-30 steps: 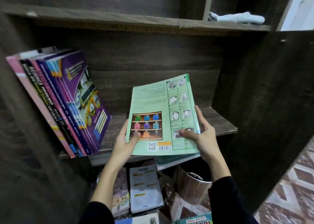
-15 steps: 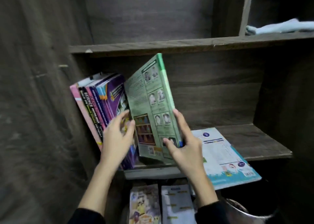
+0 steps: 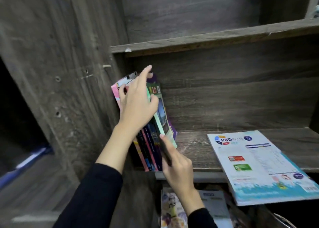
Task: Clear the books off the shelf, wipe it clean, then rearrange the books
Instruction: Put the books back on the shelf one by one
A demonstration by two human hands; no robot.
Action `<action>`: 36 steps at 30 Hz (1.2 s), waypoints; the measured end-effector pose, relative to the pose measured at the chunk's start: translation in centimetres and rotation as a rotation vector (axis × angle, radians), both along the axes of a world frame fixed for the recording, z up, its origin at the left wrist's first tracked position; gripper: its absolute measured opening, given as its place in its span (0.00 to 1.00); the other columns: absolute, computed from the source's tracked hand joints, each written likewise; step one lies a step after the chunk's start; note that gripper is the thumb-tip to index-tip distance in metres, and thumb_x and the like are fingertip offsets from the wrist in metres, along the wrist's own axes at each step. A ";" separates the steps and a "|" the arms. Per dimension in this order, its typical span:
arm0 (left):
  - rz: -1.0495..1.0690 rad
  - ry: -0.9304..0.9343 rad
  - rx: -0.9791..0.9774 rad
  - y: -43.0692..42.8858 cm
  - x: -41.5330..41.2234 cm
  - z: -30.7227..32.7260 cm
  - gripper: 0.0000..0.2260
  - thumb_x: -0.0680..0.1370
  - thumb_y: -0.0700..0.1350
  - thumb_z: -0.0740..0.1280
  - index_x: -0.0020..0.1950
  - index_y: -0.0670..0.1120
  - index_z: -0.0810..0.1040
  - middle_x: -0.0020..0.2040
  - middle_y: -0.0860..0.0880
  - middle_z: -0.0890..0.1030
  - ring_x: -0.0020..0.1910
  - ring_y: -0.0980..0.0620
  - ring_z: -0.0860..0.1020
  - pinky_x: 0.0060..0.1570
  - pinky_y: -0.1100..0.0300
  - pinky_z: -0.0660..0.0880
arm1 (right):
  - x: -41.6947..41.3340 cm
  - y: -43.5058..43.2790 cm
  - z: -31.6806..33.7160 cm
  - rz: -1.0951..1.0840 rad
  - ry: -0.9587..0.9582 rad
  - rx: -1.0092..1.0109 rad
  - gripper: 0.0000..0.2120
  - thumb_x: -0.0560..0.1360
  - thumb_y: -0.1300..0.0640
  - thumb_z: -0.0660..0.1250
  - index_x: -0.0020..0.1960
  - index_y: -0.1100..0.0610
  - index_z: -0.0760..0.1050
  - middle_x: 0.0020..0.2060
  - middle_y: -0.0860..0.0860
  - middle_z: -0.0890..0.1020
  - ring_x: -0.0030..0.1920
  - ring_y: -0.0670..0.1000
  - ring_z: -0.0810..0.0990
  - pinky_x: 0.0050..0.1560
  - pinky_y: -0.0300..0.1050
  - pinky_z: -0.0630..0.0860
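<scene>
Wooden shelf (image 3: 193,151) seems already wiped: your left hand (image 3: 138,106) clasps the leaning books (image 3: 150,151) at 9 o'clock, your right hand (image 3: 177,169) presses the green book (image 3: 163,122) in with a straight forefinger, and the workbook (image 3: 259,167) at 3 o'clock awaits standing.

Bare board on the dark wooden shelf (image 3: 191,151) runs from the leaning row of colourful paperback books (image 3: 150,150) at its left end to the flat white-and-blue workbook (image 3: 259,167) at its right front, and shows again in the right back corner. The workbook overhangs the front edge. The wooden side panel (image 3: 77,89) closes the left end; the upper wooden board (image 3: 207,41) caps the bay. The left hand (image 3: 138,105) and right hand (image 3: 176,165) cover the row's front.
</scene>
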State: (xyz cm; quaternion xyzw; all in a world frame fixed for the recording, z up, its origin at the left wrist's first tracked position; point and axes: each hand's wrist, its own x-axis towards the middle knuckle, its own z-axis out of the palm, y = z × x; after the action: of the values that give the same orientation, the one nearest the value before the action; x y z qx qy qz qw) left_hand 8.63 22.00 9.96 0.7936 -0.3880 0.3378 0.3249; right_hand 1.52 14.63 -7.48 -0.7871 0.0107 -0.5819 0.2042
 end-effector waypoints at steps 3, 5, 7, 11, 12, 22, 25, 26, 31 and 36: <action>0.033 -0.114 0.079 0.5 0.9 -1.4 0.27 0.76 0.42 0.62 0.75 0.48 0.61 0.72 0.53 0.67 0.71 0.56 0.62 0.73 0.51 0.46 | 1.0 -0.2 -0.5 -0.037 0.072 0.011 0.42 0.58 0.74 0.75 0.68 0.51 0.67 0.49 0.51 0.85 0.32 0.47 0.77 0.33 0.37 0.71; 0.074 -0.186 0.125 0.7 1.8 -2.3 0.27 0.75 0.45 0.61 0.74 0.46 0.62 0.73 0.51 0.66 0.73 0.54 0.61 0.72 0.51 0.46 | 1.2 -0.4 -0.7 -0.015 0.179 0.037 0.43 0.58 0.73 0.75 0.68 0.50 0.65 0.49 0.51 0.84 0.30 0.50 0.78 0.32 0.38 0.70; 0.153 -0.278 0.191 0.8 2.5 -3.0 0.27 0.74 0.49 0.58 0.74 0.45 0.64 0.72 0.50 0.68 0.73 0.51 0.62 0.71 0.46 0.49 | 1.2 -0.5 -0.9 0.045 0.335 0.045 0.43 0.64 0.70 0.73 0.70 0.44 0.58 0.57 0.51 0.81 0.30 0.53 0.79 0.32 0.42 0.73; 0.259 -0.386 0.261 0.6 3.3 -4.1 0.24 0.72 0.53 0.58 0.64 0.44 0.75 0.70 0.48 0.71 0.72 0.49 0.64 0.69 0.40 0.57 | 0.7 -1.8 -1.4 0.181 0.610 0.075 0.41 0.76 0.63 0.64 0.64 0.31 0.39 0.76 0.42 0.56 0.41 0.60 0.82 0.47 0.52 0.79; 0.270 -0.395 0.254 0.6 3.4 -4.2 0.23 0.72 0.53 0.58 0.63 0.44 0.76 0.70 0.48 0.71 0.72 0.49 0.63 0.69 0.41 0.58 | 0.4 -2.0 -1.4 0.214 0.651 0.107 0.42 0.75 0.63 0.63 0.64 0.29 0.38 0.76 0.40 0.53 0.44 0.59 0.82 0.52 0.51 0.77; 0.206 -0.384 0.128 1.0 3.0 -4.9 0.20 0.71 0.51 0.61 0.59 0.45 0.77 0.71 0.48 0.70 0.73 0.49 0.62 0.70 0.43 0.56 | 0.3 -3.8 -2.3 0.373 0.882 0.637 0.39 0.73 0.56 0.72 0.77 0.46 0.55 0.71 0.50 0.67 0.71 0.51 0.64 0.70 0.44 0.60; 0.178 -0.392 0.068 1.0 2.9 -5.3 0.19 0.71 0.49 0.62 0.59 0.44 0.77 0.69 0.48 0.73 0.72 0.48 0.64 0.71 0.44 0.55 | 1.2 -3.6 -3.0 0.496 0.817 0.788 0.37 0.75 0.63 0.69 0.76 0.46 0.56 0.71 0.44 0.63 0.68 0.43 0.65 0.71 0.41 0.61; 0.169 -0.398 0.053 1.0 2.8 -5.4 0.18 0.71 0.49 0.63 0.59 0.44 0.77 0.67 0.48 0.74 0.72 0.48 0.65 0.71 0.45 0.55 | 1.4 -3.6 -3.1 0.548 0.792 0.837 0.37 0.75 0.67 0.68 0.76 0.47 0.56 0.69 0.41 0.61 0.66 0.40 0.64 0.69 0.36 0.61; 0.150 -0.415 0.059 1.0 3.2 -5.8 0.18 0.74 0.48 0.64 0.62 0.43 0.76 0.65 0.48 0.76 0.72 0.48 0.65 0.71 0.46 0.57 | 2.4 -4.0 -3.7 0.610 0.727 0.915 0.37 0.74 0.72 0.65 0.75 0.45 0.58 0.69 0.41 0.63 0.66 0.35 0.63 0.63 0.28 0.60; 0.172 -0.408 0.142 0.9 3.9 -6.4 0.24 0.78 0.52 0.60 0.71 0.43 0.68 0.72 0.48 0.69 0.75 0.47 0.58 0.70 0.43 0.58 | 2.6 -4.4 -3.4 0.463 0.752 0.864 0.38 0.68 0.64 0.75 0.73 0.48 0.64 0.68 0.50 0.71 0.62 0.41 0.70 0.69 0.40 0.64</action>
State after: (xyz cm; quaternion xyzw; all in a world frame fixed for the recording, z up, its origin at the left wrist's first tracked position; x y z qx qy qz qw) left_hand 12.53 22.89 3.55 0.7600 -0.3994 0.4894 0.1531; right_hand 4.10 10.19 -10.84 -0.7665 0.1454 -0.1483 0.6077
